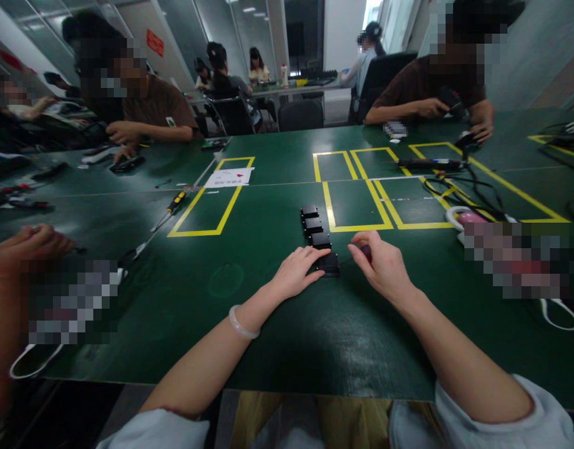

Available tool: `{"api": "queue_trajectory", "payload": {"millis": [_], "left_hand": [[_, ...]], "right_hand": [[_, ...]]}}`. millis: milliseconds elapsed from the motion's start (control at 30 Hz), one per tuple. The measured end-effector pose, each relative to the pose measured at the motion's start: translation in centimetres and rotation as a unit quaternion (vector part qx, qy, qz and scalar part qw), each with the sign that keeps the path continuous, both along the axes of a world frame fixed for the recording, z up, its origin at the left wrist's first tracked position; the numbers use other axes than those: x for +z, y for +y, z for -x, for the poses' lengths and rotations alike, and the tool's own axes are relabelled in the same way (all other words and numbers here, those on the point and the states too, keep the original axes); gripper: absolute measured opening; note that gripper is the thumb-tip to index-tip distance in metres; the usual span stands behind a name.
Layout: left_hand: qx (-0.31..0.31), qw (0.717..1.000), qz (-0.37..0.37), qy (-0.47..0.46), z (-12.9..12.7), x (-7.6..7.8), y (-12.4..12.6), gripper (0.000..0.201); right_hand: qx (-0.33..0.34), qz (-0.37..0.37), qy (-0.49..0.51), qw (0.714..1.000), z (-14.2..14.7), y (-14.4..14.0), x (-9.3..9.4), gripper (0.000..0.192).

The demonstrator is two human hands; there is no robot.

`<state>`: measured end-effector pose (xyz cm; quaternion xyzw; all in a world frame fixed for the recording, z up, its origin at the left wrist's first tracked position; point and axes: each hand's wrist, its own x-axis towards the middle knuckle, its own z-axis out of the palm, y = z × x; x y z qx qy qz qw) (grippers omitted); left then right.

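Several small black boxes (312,225) stand in a row on the green table (277,337), running away from me. My left hand (297,273) steadies the nearest black box (329,265), its fingers on top and the thumb along the near side. In my right hand (383,265) is a screwdriver (365,251) with a dark handle, pinched between thumb and fingers. Its thin shaft points left towards the right side of that nearest box. Whether the tip touches the box I cannot make out.
Yellow tape rectangles (357,229) mark the table beyond the boxes. A yellow-black screwdriver (176,201) and a paper sheet (229,178) lie left. Black cables (469,187) spread at right. Two people work across the table; another person's hand (29,249) is at far left.
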<state>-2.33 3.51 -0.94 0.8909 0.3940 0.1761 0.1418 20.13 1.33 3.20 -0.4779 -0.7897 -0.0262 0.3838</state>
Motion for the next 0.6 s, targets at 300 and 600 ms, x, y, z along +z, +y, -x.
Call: {"api": "queue_trajectory", "payload": {"millis": [300, 600], "left_hand": [[-0.003, 1.0, 0.001, 0.002, -0.02, 0.14, -0.03, 0.048], [0.001, 1.0, 0.006, -0.001, -0.11, 0.15, -0.03, 0.048]], "right_hand": [[0.002, 0.013, 0.005, 1.0, -0.02, 0.02, -0.15, 0.019], [0.0, 0.019, 0.013, 1.0, -0.08, 0.01, -0.15, 0.018]]}}
